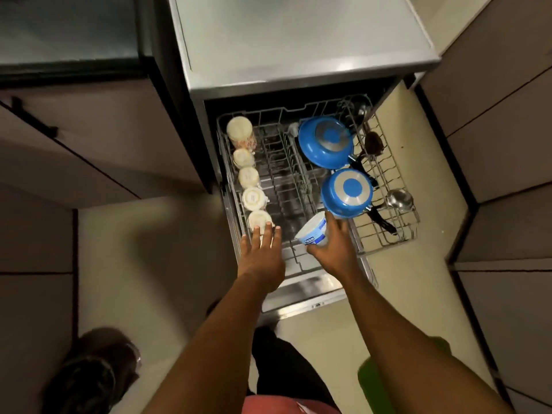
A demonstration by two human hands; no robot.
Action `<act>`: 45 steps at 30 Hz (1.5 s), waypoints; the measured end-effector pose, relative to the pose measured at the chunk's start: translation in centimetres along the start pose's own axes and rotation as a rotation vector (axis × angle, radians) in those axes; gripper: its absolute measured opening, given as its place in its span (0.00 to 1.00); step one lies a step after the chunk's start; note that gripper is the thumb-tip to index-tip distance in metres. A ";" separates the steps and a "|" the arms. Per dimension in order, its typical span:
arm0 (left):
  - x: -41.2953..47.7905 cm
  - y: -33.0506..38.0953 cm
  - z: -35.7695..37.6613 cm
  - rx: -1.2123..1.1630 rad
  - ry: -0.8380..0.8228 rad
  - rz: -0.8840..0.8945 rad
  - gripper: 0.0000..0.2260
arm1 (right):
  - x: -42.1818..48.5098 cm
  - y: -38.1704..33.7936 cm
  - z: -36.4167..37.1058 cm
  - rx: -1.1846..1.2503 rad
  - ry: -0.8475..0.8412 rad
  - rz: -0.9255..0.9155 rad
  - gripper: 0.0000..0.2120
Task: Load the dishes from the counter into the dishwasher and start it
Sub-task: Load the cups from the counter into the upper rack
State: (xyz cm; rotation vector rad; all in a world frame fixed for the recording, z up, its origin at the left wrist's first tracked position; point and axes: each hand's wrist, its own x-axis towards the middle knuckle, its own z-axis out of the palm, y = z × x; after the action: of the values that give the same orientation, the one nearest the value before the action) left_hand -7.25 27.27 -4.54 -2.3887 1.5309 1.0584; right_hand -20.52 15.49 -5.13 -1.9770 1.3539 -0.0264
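Right hand (pixel 331 246) gripping tub (pixel 313 233), over rack (pixel 385 240)

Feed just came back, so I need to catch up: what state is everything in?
Door: open, folded down.
Rack: pulled out, partly loaded.
Cups: upside down, rowed along rack's left.
Pans: two, upside down in rack.
Ladle: lying at rack's right.
Tub: tilted, held over rack.
Left hand: open, fingers at nearest cup.
Right hand: grips tub.
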 end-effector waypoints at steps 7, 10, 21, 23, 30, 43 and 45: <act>2.6 0.3 5.0 0.001 -0.068 -0.030 0.34 | 1.6 3.0 3.0 -0.139 -0.079 -0.021 0.39; 3.6 0.4 6.1 0.029 -0.051 -0.039 0.34 | 2.5 3.4 4.2 -0.336 -0.079 -0.072 0.36; 5.3 1.5 9.6 0.064 -0.035 -0.051 0.30 | 5.1 4.7 8.6 -0.653 -0.143 -0.146 0.34; 5.4 1.6 9.6 0.054 -0.027 -0.060 0.31 | 5.6 4.4 9.0 -0.651 -0.133 -0.174 0.34; 6.0 1.4 9.0 0.049 -0.035 -0.076 0.32 | 6.2 4.0 9.3 -0.640 -0.126 -0.211 0.33; 6.5 1.1 9.3 0.030 -0.071 -0.091 0.31 | 6.5 6.8 9.5 -0.521 -0.180 -0.179 0.43; 6.6 1.1 9.3 0.029 -0.072 -0.091 0.31 | 6.6 6.8 9.6 -0.507 -0.170 -0.181 0.44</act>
State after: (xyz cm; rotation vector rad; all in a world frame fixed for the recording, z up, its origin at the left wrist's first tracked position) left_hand -11.12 25.86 -15.17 -2.3495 1.3915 1.0828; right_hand -19.24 14.14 -18.51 -2.4503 1.1428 0.4291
